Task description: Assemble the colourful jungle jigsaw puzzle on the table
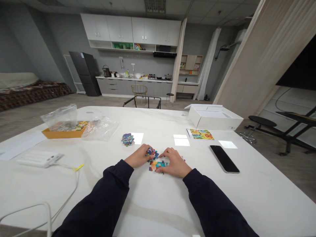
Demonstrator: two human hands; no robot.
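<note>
My left hand is closed around a small stack of jigsaw puzzle pieces, dark blue and red on top. Just below it, several puzzle pieces in orange and teal lie flat on the white table. My right hand bends over their right end, thumb at the near edge and fingers at the far edge, gripping a teal piece. That hand covers part of these pieces, and a bit of pink shows behind it. A separate pile of puzzle pieces sits farther off to the left.
An orange box tray with plastic bags stands at the left. A white power bank trails a cable. On the right are a phone, a colourful picture card and an open white box.
</note>
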